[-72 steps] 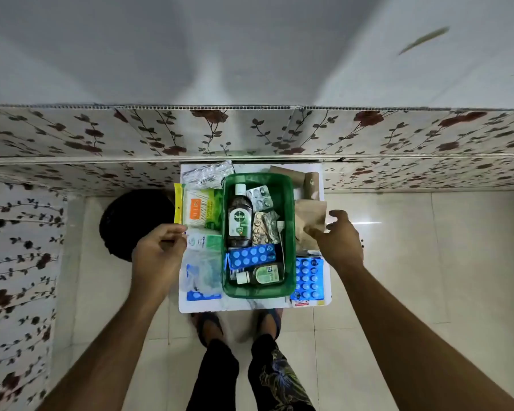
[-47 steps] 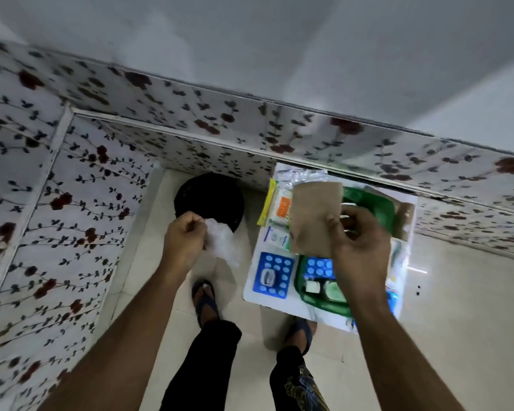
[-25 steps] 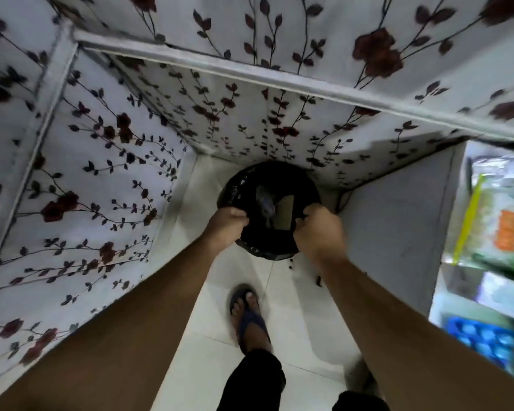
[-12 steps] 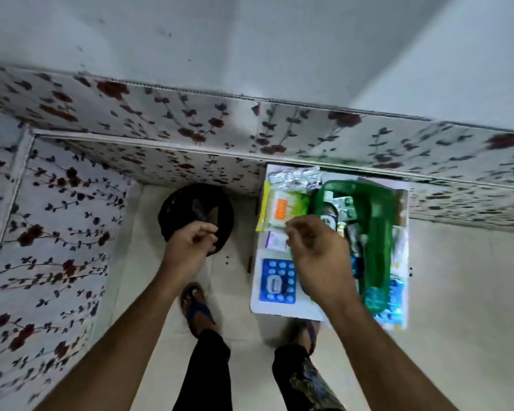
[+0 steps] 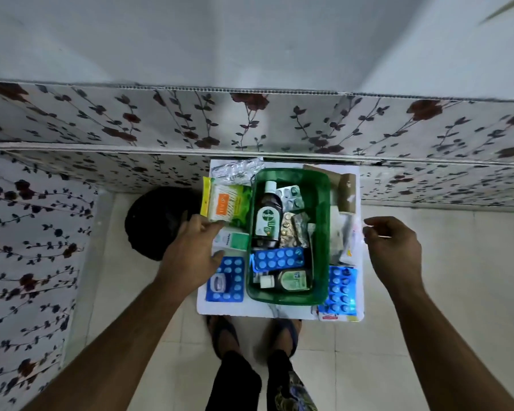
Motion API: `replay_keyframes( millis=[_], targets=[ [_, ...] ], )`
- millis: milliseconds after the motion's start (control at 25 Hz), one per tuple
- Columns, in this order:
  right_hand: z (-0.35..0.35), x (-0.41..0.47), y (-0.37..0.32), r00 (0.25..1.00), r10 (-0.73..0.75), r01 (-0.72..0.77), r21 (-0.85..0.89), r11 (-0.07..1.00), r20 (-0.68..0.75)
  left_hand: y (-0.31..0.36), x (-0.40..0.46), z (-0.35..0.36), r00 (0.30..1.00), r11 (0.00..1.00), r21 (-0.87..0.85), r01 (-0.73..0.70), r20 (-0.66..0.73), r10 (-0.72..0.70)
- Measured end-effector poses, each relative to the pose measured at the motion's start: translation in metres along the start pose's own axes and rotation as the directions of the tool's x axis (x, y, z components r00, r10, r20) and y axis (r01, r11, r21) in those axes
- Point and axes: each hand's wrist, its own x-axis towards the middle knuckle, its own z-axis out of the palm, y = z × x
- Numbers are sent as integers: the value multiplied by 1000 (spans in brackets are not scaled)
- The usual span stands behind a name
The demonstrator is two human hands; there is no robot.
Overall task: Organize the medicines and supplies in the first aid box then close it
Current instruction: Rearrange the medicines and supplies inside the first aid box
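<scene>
Head view: green translucent plastic first aid box (image 5: 321, 232) open at centre of the white counter (image 5: 235, 307), bottles and blister strips inside, so both hands can reach; left hand (image 5: 190, 256) fingers loosely curled, touching the cotton-bud packet (image 5: 224, 203), apparently next to go in; right hand (image 5: 393, 247) half-open, empty, beside the counter.

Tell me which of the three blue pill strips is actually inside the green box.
The blue strip lying crosswise in the green box, below the brown bottle. The other two lie on the white surface outside, one on each side.
</scene>
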Motion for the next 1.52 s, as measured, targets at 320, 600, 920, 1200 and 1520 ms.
replay_keyframes(
  millis=[320,600,920,1200,1520],
  targets=[
    [31,19,34,979,173,-160,-112,981,110,3,8,-7,998,996,66,-66,6,66],
    [29,18,27,966,218,-201,-121,972,143,57,-12,-70,960,908,-386,163,-150,-236],
    [17,18,29,972,194,-204,62,977,135,164,72,-11,970,917,-317,242,67,-233],
    [16,21,30,973,187,-214,214,953,139,166,76,6,957,880,-393,267,213,-195],
    [-2,-24,-55,1000,11,-10,246,969,-2,133,58,-54,982,767,-613,191,107,-159]
  ],
)
